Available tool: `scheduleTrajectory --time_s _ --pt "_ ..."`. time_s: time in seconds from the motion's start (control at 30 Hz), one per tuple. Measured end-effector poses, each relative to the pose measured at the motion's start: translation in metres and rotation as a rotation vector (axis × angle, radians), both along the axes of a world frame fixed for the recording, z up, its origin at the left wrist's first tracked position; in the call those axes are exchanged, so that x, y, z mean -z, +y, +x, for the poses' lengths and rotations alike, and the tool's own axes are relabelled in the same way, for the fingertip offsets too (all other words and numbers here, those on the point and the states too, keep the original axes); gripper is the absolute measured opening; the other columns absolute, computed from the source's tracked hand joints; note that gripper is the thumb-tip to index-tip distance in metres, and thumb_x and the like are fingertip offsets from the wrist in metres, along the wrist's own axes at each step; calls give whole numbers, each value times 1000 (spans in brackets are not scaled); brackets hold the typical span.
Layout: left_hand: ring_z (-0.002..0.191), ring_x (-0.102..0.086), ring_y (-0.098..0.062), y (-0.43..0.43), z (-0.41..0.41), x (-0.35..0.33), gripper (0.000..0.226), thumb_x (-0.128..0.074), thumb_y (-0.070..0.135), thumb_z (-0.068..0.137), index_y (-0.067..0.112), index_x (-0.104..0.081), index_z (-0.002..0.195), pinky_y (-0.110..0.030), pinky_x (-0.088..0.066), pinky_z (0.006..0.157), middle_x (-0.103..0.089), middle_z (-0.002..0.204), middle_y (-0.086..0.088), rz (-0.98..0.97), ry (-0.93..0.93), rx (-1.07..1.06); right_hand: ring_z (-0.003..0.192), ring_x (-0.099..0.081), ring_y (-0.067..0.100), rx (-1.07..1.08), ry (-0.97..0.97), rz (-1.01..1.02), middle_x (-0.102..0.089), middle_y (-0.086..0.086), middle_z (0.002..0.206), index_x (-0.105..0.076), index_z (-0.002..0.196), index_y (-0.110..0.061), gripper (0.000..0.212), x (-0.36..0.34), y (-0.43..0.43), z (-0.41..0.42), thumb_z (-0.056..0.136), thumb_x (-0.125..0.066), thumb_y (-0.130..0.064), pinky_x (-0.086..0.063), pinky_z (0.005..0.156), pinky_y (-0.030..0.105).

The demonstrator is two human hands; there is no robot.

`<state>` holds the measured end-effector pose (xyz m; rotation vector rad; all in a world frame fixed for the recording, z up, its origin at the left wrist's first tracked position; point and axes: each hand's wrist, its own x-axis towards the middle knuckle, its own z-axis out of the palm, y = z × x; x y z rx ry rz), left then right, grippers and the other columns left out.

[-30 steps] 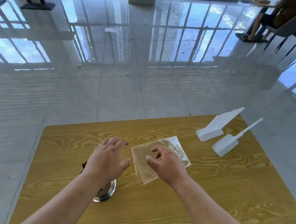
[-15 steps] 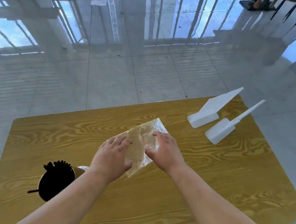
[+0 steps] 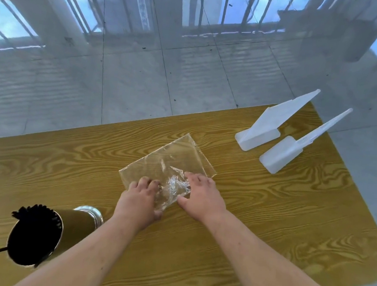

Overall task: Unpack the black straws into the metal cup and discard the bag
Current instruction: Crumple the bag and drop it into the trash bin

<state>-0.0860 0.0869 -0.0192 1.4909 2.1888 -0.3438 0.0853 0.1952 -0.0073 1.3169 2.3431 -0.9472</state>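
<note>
A clear plastic bag (image 3: pixel 173 162) lies flat on the wooden table (image 3: pixel 267 215), its near corner bunched into wrinkles. My left hand (image 3: pixel 140 201) presses on that near corner with the fingers curled into the plastic. My right hand (image 3: pixel 201 195) grips the crumpled part from the right. At the near left stands the metal cup (image 3: pixel 77 222), filled with black straws (image 3: pixel 35 232) whose ends stick out past its rim.
Two white plastic scoops (image 3: pixel 271 126) (image 3: pixel 294 148) lie at the table's far right corner. The table's far edge runs just behind the bag, with glossy tiled floor (image 3: pixel 143 77) beyond.
Both hands came down onto the bag and gathered its near corner into a crumple. The camera tilted down and the cup of straws came into full view.
</note>
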Motion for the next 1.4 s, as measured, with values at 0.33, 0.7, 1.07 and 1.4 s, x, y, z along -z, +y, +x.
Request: scheduleTrajectory --time_s 0.33,0.7,1.07,1.4 --pt "97 -64 -18 9 11 -22 12 -55 31 96 25 -60 105 -27 -43 78 -60 99 8 191 -115 -58 143 -47 28 208 139 -107 -57 5 154 -41 159 -23 65 -11 -3 7 103 -56 -54 -44 118 48" --pt "91 -60 -9 -25 49 -75 21 -55 33 88 28 -62 107 -35 -52 76 -60 113 17 323 -530 -17 93 -79 22 964 557 -814 -77 5 122 -64 127 -26 49 -43 -34 2 89 -75 -54 -64 71 38" --pt "99 -72 -4 -64 49 -130 74 -73 71 69 28 -58 127 -25 -57 77 -73 117 10 166 -1222 -570 88 -73 33 955 723 -369 -79 10 100 -78 102 -10 11 -106 -126 26 91 -76 -14 -58 79 45" --pt "92 -78 -28 -78 99 -129 23 -60 11 101 0 -72 117 -31 -63 75 -80 109 -20 16 -1589 -785 108 -71 1 922 655 -187 -77 -12 114 -78 112 -45 29 -130 -199 96 83 -74 -49 -55 92 28"
